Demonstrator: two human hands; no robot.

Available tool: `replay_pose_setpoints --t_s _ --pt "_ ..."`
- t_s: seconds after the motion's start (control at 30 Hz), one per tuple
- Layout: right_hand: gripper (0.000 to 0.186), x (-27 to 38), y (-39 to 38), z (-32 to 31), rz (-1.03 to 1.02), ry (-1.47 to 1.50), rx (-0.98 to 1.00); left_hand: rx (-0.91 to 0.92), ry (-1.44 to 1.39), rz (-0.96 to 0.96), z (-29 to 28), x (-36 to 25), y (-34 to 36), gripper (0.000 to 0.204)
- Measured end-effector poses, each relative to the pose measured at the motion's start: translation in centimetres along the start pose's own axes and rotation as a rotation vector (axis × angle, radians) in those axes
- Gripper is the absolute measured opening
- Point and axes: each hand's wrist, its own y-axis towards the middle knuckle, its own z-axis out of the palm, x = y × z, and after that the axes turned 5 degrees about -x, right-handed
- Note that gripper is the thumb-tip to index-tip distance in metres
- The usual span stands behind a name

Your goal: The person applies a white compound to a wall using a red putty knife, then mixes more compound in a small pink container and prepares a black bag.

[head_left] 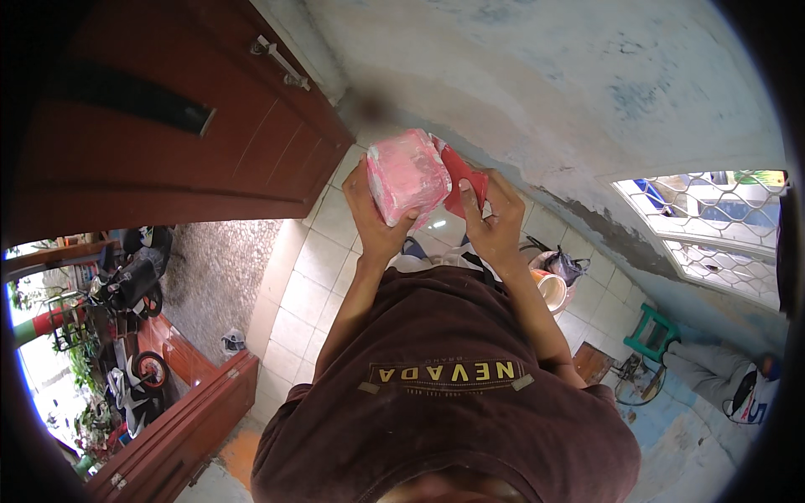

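My left hand (379, 214) grips a boxy pink container (406, 172), smeared with pale paint or putty, from its left side, thumb along the lower edge. My right hand (490, 214) holds a flat red piece (459, 172), perhaps a scraper, against the container's right side, thumb pressed on it. Both are held up in front of my body, above the tiled floor (310, 268).
Open brown wooden door (193, 159) at upper left, doorway with parked motorbikes (142, 277) beyond. Stained wall (553, 101) ahead, grilled window (713, 218) at right. Bucket (552, 293), green stool (651, 331) and another person's legs (704, 373) at lower right.
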Motion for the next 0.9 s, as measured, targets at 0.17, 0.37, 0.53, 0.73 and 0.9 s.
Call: replay_pose_setpoints --t_s 0.17,0.37,0.53,0.73,0.9 --pt "0.013 -0.1 -0.1 0.1 -0.021 -0.059 0.070 -0.003 0.012 0.000 -0.3 0.1 0.2 0.109" --pt "0.017 0.0 -0.6 0.7 -0.015 -0.030 0.070 0.007 0.054 0.009 -0.7 0.4 0.2 0.109" --pt "0.017 -0.2 -1.1 1.1 -0.046 -0.052 0.022 0.023 0.050 0.041 -0.8 0.9 0.3 0.110" --pt "0.016 -0.2 -1.2 1.1 -0.061 -0.077 -0.038 0.064 0.033 0.054 -0.9 0.9 0.5 0.109" --pt "0.015 -0.7 -1.3 1.1 -0.059 -0.073 -0.104 0.084 0.016 0.060 -0.6 0.8 0.4 0.108"
